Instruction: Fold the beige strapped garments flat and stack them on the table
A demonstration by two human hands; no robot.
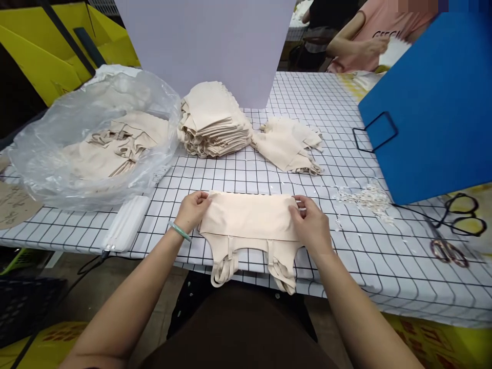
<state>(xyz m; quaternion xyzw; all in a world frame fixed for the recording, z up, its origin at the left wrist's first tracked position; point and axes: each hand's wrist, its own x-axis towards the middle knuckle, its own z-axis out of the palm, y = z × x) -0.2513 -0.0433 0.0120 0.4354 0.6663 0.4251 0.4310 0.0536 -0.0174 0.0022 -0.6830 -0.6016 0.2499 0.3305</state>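
A beige strappy bra top lies flat on the checked tablecloth in front of me, its straps hanging over the table's front edge. My left hand pinches its upper left corner between thumb and fingers. At the opposite corner, my right hand grips the fabric, thumb on top. Behind it rises a neat stack of similar beige garments. To the right of that stack, more beige garments lie in a loose heap.
A clear plastic bag with beige garments stands left, a white power bank before it. Right are white scraps, scissors, glasses and a blue board. A pale panel stands behind; a person works beyond.
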